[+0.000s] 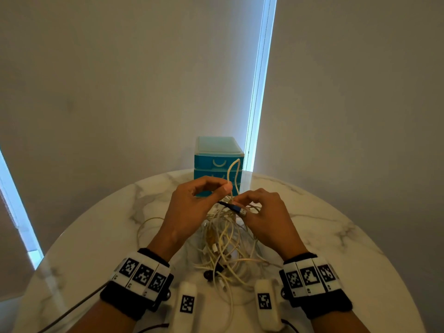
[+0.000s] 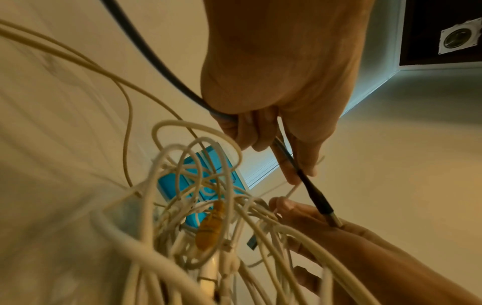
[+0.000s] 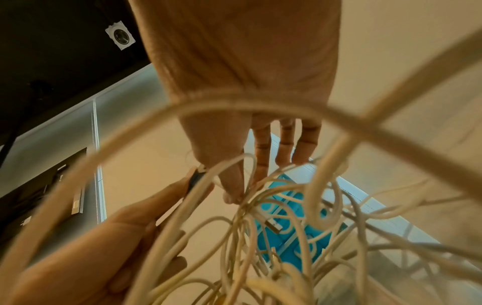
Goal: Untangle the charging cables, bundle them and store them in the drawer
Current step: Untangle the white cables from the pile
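Both hands (image 1: 192, 207) (image 1: 262, 212) pinching strands atop the cable tangle (image 1: 225, 246).

Cable mess blocks the middle

The tangle of white cables (image 1: 223, 239) sits between hands and blue drawer unit (image 1: 217, 164); marble table (image 1: 336, 224) bare either side.

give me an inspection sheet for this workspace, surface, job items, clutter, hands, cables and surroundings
Surface: round white marble table.
Job's things: tangle of white charging cables heaped mid-table; teal drawer unit at the far edge, visible drawers closed.
Clutter: nothing seen.
Grippers: left hand pinches a white cable loop raised above the heap and grips the dark cable; right hand pinches strands at the top of the tangle.
Cables: dark cable ends in a USB plug; all still knotted, none bundled.
Surroundings: plain wall, window blinds.
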{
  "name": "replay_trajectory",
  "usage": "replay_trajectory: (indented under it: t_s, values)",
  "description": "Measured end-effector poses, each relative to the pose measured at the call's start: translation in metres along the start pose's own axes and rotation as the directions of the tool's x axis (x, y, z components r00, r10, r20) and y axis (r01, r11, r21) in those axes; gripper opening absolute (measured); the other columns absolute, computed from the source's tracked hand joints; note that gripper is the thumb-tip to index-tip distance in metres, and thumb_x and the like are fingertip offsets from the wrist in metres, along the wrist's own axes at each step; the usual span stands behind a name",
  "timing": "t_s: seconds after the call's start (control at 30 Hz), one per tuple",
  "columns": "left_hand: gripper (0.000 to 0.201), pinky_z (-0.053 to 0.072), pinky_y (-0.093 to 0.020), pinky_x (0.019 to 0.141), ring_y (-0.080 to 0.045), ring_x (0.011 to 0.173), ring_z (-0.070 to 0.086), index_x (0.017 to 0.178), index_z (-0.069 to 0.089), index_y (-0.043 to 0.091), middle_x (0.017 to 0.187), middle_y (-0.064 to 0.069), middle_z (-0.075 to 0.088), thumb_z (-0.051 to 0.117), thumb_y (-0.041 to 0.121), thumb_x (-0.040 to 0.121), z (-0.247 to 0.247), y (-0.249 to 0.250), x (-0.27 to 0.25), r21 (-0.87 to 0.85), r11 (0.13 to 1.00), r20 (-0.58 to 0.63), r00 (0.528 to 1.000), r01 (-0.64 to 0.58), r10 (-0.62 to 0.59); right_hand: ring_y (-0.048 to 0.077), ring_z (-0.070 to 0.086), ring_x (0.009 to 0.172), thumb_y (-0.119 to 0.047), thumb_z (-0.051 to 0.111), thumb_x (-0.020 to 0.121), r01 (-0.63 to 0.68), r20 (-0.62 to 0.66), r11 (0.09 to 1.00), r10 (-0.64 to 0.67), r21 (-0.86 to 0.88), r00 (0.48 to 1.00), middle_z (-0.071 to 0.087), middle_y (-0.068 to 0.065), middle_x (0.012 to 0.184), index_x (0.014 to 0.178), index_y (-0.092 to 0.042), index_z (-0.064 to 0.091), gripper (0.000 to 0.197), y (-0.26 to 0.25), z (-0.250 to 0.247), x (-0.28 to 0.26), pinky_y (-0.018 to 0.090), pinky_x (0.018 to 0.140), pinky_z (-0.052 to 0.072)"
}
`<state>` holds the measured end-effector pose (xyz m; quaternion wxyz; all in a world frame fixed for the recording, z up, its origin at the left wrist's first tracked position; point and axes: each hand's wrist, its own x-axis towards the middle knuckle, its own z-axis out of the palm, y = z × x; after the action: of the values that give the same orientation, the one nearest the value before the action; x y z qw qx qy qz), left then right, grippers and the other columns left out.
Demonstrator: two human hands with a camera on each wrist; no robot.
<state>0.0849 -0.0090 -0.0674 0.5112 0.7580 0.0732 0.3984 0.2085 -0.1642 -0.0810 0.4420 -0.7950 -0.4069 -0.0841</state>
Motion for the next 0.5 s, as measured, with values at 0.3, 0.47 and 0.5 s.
replay_trajectory:
  t_s: [0.3, 0.47, 0.5]
  values:
    - [0.024, 0.051, -0.022, 0.1, 0.009, 0.116, 0.065, 0.125, 0.073, 0.04, 0.12, 0.025, 0.074, 0.066, 0.046, 0.103, -0.008, -0.01, 0.004, 0.277, 0.961, 0.344, 0.935, -0.013, -0.086, 0.004, 0.07, 0.095, -0.046, 0.079, 0.094, -0.101, -0.146, 0.958, 0.144, 0.268, 0.979, 0.08, -0.014, 0.099, 0.1, -0.032, 0.084, 0.016, 0.01, -0.004, 0.0, 0.023, 0.08, 0.052]
    - [0.038, 0.053, -0.039, 0.111, -0.006, 0.125, 0.059, 0.138, 0.067, 0.044, 0.136, 0.014, 0.061, 0.059, 0.057, 0.103, -0.009, -0.012, 0.002, 0.442, 0.897, 0.429, 0.884, -0.027, -0.185, 0.008, 0.072, 0.095, -0.045, 0.08, 0.094, -0.087, -0.216, 0.939, 0.165, 0.332, 0.962, 0.081, -0.016, 0.094, 0.098, -0.032, 0.085, 0.014, 0.007, -0.005, 0.001, 0.029, 0.083, 0.056]
    - [0.038, 0.052, -0.039, 0.111, -0.008, 0.126, 0.058, 0.139, 0.067, 0.045, 0.137, 0.012, 0.059, 0.058, 0.056, 0.104, -0.009, -0.011, 0.001, 0.467, 0.883, 0.443, 0.874, -0.036, -0.199, 0.008, 0.072, 0.095, -0.044, 0.08, 0.094, -0.082, -0.222, 0.935, 0.167, 0.346, 0.961, 0.081, -0.017, 0.094, 0.098, -0.032, 0.084, 0.013, 0.006, -0.005, 0.001, 0.03, 0.085, 0.057]
